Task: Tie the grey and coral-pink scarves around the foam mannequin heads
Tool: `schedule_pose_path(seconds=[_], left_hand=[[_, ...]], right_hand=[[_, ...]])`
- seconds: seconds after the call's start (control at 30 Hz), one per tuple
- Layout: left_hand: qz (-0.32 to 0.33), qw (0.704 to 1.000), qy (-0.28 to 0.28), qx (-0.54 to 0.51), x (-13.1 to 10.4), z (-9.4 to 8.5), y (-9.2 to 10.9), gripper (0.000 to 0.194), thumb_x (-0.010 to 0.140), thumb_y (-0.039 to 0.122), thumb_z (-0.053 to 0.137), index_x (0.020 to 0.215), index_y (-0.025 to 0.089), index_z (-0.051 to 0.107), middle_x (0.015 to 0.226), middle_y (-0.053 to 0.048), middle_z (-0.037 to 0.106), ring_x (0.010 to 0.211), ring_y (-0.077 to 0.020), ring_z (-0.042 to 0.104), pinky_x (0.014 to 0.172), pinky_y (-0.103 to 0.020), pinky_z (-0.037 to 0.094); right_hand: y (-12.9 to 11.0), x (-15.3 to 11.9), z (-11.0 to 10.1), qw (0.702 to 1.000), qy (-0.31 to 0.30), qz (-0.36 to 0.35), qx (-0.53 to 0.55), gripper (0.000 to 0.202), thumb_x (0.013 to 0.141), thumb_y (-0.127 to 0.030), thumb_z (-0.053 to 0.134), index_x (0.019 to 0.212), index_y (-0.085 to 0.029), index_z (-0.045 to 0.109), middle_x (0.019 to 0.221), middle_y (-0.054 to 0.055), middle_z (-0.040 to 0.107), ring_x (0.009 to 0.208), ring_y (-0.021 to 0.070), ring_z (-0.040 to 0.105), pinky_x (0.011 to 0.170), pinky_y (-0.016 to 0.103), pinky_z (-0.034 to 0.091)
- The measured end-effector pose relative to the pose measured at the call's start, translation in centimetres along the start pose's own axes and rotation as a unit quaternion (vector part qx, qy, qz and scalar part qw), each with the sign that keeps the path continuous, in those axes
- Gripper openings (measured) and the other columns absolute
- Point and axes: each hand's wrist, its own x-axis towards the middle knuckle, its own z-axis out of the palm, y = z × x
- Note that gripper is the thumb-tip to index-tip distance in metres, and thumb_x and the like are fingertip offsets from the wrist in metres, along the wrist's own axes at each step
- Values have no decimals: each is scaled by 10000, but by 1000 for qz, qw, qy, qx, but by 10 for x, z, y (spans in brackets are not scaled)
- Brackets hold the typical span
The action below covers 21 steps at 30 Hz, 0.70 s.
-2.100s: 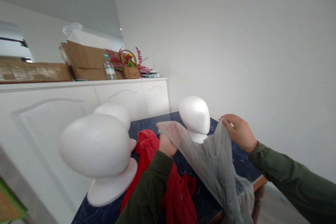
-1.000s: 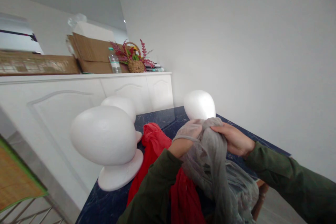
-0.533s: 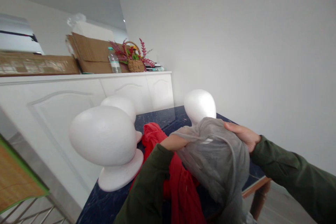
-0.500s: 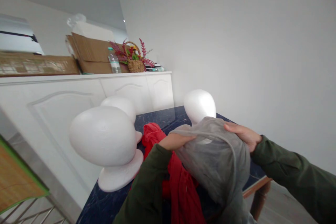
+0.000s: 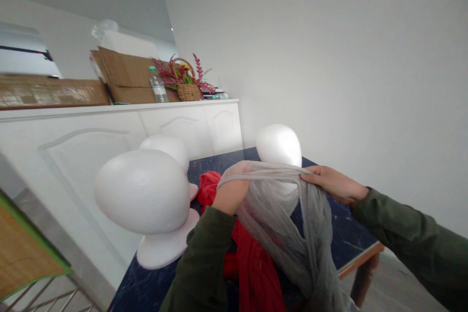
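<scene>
A sheer grey scarf is stretched between my two hands, its top edge pulled into a taut band and the rest hanging down in folds. My left hand is closed on it, with part of the cloth looped over the back of the hand. At the other end my right hand pinches the edge between thumb and fingers. Behind the cloth stands a white foam mannequin head, its lower part showing dimly through the fabric. Under my left forearm lies a red cloth.
Another white foam head stands at the left on the dark blue table, with a further foam head partly hidden behind it. A white cabinet bears cardboard boxes, a water bottle and a flower basket.
The grey scarf was bunched and is now drawn out into a band. My left hand has moved left and up a little, turning under the cloth; my right hand has shifted slightly left.
</scene>
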Motion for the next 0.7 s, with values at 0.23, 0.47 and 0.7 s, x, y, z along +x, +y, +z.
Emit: schedule_pose_path(seconds=[0.23,0.47,0.7], left_hand=[[7,998,-52,33,-10,0,0,137,720,222,498,674,227,627,796,-34,641,915,-209,530,857,-293,373],[-70,906,-418,7,-24,-6,55,269,750,405,473,743,183,625,620,-28,610,556,-146,558,506,-229,405],[-57,958,-259,-113,-22,17,47,507,537,296,711,1001,171,551,937,-74,606,883,-233,554,802,-351,413]], right_hand=[[-7,-2,12,994,75,-28,75,221,707,-311,593,859,-150,602,602,5,608,451,82,490,434,203,408],[-12,-2,25,993,-11,44,112,151,734,-268,545,831,-157,577,470,-59,452,324,16,306,294,140,198],[-27,0,56,982,-171,-11,75,255,732,-326,560,920,-153,559,593,-24,543,371,24,383,327,143,261]])
